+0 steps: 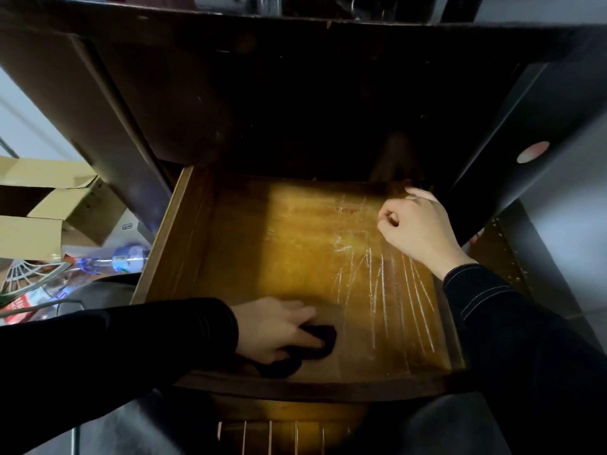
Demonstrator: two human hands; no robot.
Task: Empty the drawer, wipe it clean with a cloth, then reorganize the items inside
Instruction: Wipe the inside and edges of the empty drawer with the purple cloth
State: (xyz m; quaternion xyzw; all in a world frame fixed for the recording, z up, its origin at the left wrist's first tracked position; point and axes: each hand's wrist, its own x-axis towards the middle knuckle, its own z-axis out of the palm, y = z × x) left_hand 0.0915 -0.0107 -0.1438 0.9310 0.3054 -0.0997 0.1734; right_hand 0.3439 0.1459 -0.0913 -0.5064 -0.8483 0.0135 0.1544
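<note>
Wiping the emptied drawer (262,241), left hand (276,326) pressing cloth (317,344) with flat fingers.
Right hand (423,228) clenched, empty; next likely calling for a sweep across pale streaks (377,290) beyond those fingertips.

The open wooden drawer (289,244) holds a dark cloth (325,342) near its front.

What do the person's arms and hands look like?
The left hand and right hand are bare, no gloves or rings visible. Both arms wear long dark sleeves; the right sleeve shows pale contrast stitching, the left cuff faint parallel lines.
</note>
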